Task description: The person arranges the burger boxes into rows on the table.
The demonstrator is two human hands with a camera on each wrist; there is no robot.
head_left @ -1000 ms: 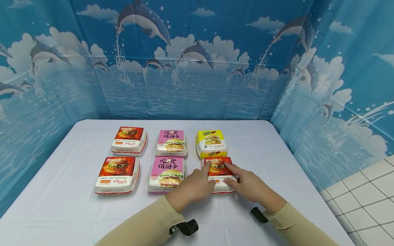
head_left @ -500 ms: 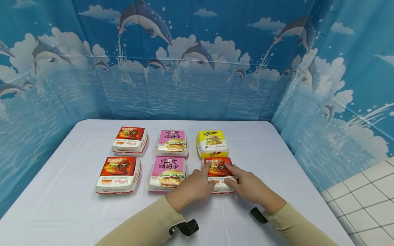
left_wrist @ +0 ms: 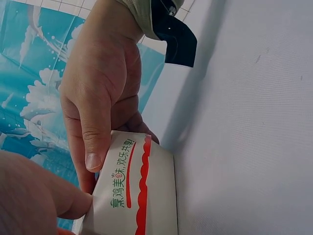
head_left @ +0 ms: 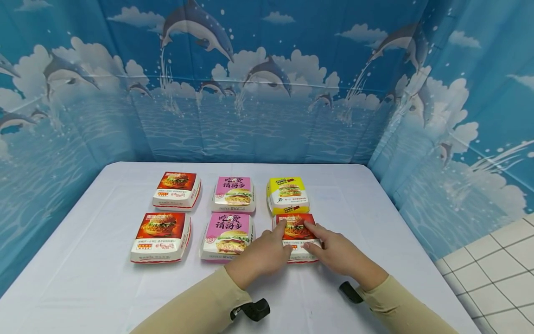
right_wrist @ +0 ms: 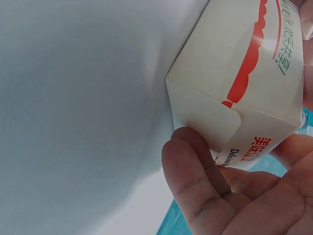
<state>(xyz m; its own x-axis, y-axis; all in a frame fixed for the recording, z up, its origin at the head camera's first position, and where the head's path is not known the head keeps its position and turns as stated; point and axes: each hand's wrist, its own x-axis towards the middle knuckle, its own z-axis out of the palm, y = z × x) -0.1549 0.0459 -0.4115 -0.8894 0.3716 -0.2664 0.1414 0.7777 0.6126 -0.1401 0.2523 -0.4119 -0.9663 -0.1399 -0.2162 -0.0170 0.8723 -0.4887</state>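
A red and white burger box [head_left: 297,239] lies flat on the white table at the front right, between both hands. My left hand [head_left: 266,253] holds its left side, with index finger and thumb over the top. On the right side, my right hand [head_left: 345,255] grips it, the index finger and thumb also over the lid. In the right wrist view, curled fingertips [right_wrist: 183,156] rest against the side of the box by its closing flap. The left wrist view shows the front wall with a red wavy stripe. The left hand's other fingers are hidden in the head view.
Directly behind stands a yellow burger box [head_left: 288,197]. Left of the hands are two pink burger boxes, the front one [head_left: 225,239] close to my left forearm. Further left are two more red ones, including a front box [head_left: 160,239]. A blue dolphin curtain [head_left: 258,130] borders the table.
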